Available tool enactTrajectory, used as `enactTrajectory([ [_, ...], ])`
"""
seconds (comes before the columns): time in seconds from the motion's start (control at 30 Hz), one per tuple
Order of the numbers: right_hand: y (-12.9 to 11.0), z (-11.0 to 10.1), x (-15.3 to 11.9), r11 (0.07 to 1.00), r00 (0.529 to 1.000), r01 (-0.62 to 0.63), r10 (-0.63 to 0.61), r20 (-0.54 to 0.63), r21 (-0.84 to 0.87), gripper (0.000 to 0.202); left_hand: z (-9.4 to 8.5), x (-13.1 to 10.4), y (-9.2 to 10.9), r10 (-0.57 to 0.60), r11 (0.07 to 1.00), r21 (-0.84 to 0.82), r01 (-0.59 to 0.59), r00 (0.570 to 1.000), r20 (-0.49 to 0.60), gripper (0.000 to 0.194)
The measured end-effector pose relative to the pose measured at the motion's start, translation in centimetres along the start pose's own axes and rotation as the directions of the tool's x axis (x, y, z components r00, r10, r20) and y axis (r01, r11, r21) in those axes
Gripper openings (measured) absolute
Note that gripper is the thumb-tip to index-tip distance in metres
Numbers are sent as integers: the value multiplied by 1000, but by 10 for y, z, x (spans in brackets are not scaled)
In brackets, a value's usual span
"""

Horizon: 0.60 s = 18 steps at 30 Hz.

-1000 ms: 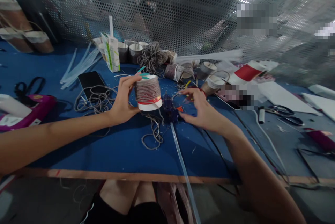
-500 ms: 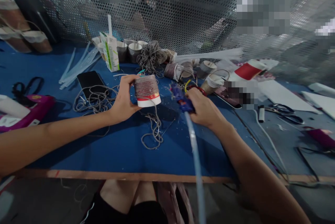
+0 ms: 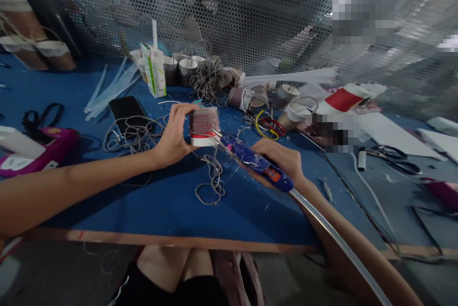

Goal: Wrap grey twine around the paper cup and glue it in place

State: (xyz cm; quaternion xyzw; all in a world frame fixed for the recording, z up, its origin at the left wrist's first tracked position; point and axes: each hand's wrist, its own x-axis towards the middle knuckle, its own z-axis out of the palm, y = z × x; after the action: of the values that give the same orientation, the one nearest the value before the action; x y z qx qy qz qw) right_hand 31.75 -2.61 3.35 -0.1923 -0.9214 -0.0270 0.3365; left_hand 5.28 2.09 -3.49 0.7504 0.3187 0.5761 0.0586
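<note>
My left hand [image 3: 175,131] is closed round a paper cup [image 3: 204,124] wound with grey-brown cord, a red and white band showing bare at its lower end. From the cup a loose tail of cord [image 3: 212,179] trails down to the table in loops. My right hand [image 3: 281,158] grips a blue glue gun [image 3: 252,159] whose nozzle is at the cup's lower edge, by the last turns of cord; whether they touch I cannot tell. A long clear glue stick [image 3: 332,232] sticks out of the gun's back end.
Tangled cord [image 3: 132,136] lies over a black phone [image 3: 127,110]. Behind stand a drink carton [image 3: 155,74], glue sticks [image 3: 110,93], a ball of cord [image 3: 209,79] and several cord-wrapped cups. Scissors [image 3: 397,158] lie at right. A perforated metal screen [image 3: 236,15] closes the back.
My right hand has turned the glue gun from upright to pointing left, bringing its nozzle up to the cup. The cup stays in my left hand, nearly in place.
</note>
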Motion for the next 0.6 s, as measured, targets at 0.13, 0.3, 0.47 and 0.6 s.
enactTrajectory([
  [0.13,-1,1,-1,1000,1000,-11,11,28,6,13,1,-1,0,-4,1000,-31,4,1000,-4,65],
  [0.3,1,5,-4,998,997,-57,56,54,22,15,1,-1,0,32,999,-1,-32,999,-9,65],
  [0.47,1,7,-4,996,993,-86,86,85,6,17,1,-1,1,78,997,15,-78,997,-12,64],
  [0.6,0,8,-3,998,994,-67,68,82,-8,20,0,-1,2,64,998,24,-65,998,11,64],
])
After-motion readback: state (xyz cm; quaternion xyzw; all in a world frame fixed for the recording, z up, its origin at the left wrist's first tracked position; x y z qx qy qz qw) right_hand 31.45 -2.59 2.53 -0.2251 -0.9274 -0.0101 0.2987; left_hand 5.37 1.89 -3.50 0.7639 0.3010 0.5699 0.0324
